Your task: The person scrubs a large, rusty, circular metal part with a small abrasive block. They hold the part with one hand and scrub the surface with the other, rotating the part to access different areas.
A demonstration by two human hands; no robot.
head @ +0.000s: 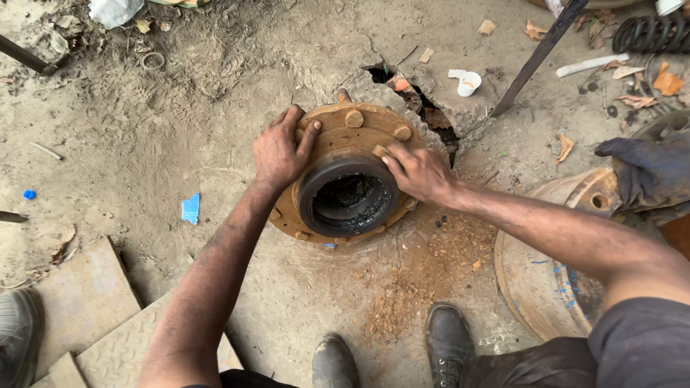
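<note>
A rusty brown wheel hub (338, 140) with several studs on its flange stands tilted on the dirt floor. Its dark, greasy bore (348, 200) faces me. My left hand (282, 149) grips the flange's left rim, fingers curled over the edge. On the right side of the flange lies my right hand (417, 172), fingers pressed against it beside the dark collar. Both forearms are smeared with grime.
A rusty brake drum (535, 280) with a dark rag (647, 176) lies at right. Behind the hub the concrete is broken into a hole (424, 108). Nearby are a white cup (468, 83), a metal bar (539, 54), a coil spring (658, 32), stone slabs (86, 302) and my shoes (445, 341).
</note>
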